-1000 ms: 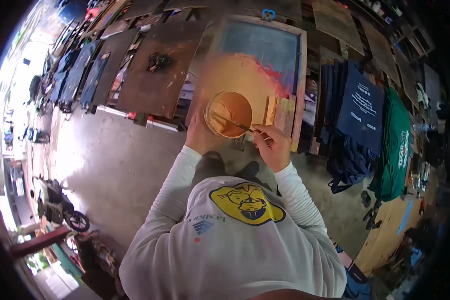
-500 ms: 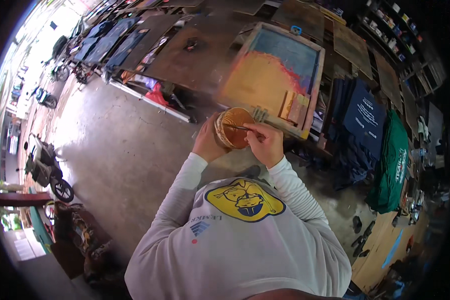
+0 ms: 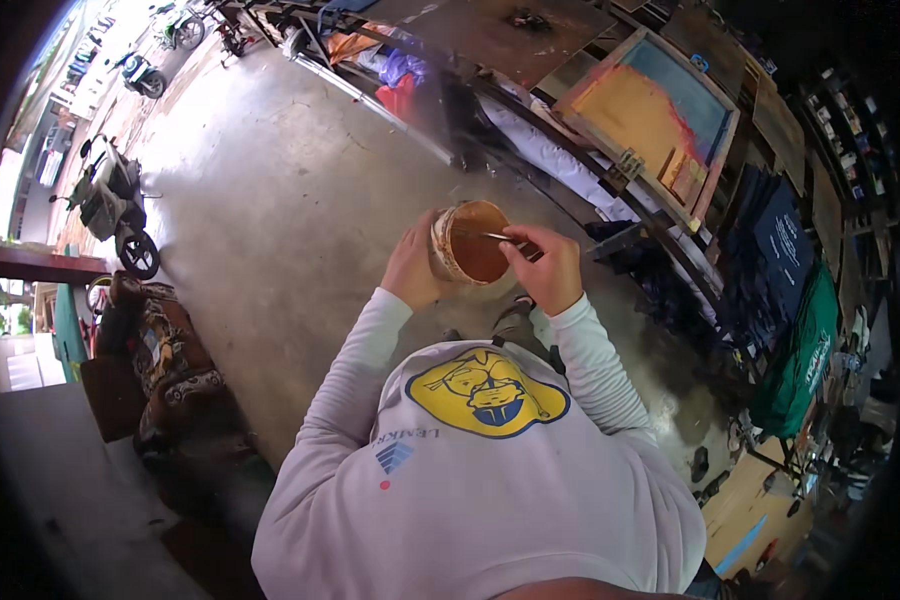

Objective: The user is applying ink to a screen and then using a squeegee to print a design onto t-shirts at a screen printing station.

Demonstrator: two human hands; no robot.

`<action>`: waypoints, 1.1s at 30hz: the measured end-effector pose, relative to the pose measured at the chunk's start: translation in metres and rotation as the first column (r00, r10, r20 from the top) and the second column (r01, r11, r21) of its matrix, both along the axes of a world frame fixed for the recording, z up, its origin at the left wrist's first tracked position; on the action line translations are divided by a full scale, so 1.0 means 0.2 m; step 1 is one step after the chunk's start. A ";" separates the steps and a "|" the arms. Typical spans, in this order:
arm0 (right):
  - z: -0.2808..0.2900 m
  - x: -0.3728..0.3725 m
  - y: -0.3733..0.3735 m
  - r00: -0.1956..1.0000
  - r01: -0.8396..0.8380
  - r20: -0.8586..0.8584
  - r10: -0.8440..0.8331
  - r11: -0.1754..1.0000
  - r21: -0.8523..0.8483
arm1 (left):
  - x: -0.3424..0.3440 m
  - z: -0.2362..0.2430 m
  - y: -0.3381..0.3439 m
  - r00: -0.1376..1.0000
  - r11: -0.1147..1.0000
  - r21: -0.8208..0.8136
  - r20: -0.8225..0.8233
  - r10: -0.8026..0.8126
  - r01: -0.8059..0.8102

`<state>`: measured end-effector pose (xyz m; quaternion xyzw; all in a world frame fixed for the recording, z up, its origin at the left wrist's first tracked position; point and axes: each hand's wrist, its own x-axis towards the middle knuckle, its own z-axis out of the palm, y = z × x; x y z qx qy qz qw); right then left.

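My left hand (image 3: 415, 262) is wrapped around the left side of a round tub (image 3: 482, 258), which is tilted so its orange-brown inside shows. Smears cover the tub's pale outer wall. Between the closed fingers of my right hand (image 3: 550, 268) is a thin metal spoon-like tool (image 3: 492, 236). It slants leftward over the tub's mouth; the shape of its far end is hard to make out. Beyond my right hand, a wooden screen-printing frame (image 3: 738, 128) rests on the bench, its blue mesh (image 3: 685, 88) partly coated orange-yellow and red. A block-like piece (image 3: 684, 174) lies at the frame's near end.
A dark bench (image 3: 500, 35) runs along the far and right side, with white rolled material (image 3: 550, 150) beneath it. Dark blue shirts (image 3: 775, 240) and a green cloth (image 3: 800, 350) hang at right. A parked motorbike (image 3: 115, 205) and a patterned sofa (image 3: 170, 365) stand left on the concrete floor (image 3: 280, 200).
My body and view have turned left, away from the bench; the printing frame now sits farther up and right. Both hands keep hold of the tub and tool, and the tool lies higher across the opening.
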<state>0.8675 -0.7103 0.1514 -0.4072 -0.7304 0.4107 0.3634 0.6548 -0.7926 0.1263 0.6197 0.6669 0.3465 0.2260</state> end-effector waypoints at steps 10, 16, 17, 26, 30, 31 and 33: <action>0.01 -0.01 -0.16 0.956 -0.208 0.274 0.104 0.899 0.384 | -0.03 -0.01 -0.15 1.000 1.000 0.005 0.017 -0.018 0.018; 0.12 0.26 -0.04 0.955 -0.096 0.296 0.005 0.951 0.294 | 0.03 -0.06 0.02 0.999 0.999 0.019 0.000 -0.049 0.049; 0.09 0.31 0.00 0.947 -0.118 0.319 0.020 0.949 0.292 | 0.04 -0.07 0.06 0.998 0.998 0.034 -0.023 -0.052 0.053; 0.04 0.60 0.39 0.919 -0.011 0.370 -0.135 0.930 0.367 | 0.32 -0.03 0.57 0.977 0.976 0.059 0.015 -0.211 0.210; 0.05 0.73 0.61 0.916 0.015 0.358 -0.180 0.908 0.418 | 0.47 0.03 0.79 0.959 0.956 0.079 0.016 -0.284 0.282; 0.06 0.76 0.66 0.916 0.020 0.355 -0.186 0.906 0.422 | 0.51 0.03 0.85 0.944 0.944 0.019 0.011 -0.330 0.330; 0.05 0.82 0.77 0.928 -0.014 0.334 -0.166 0.879 0.476 | 0.58 0.03 0.94 0.926 0.926 -0.039 0.009 -0.376 0.376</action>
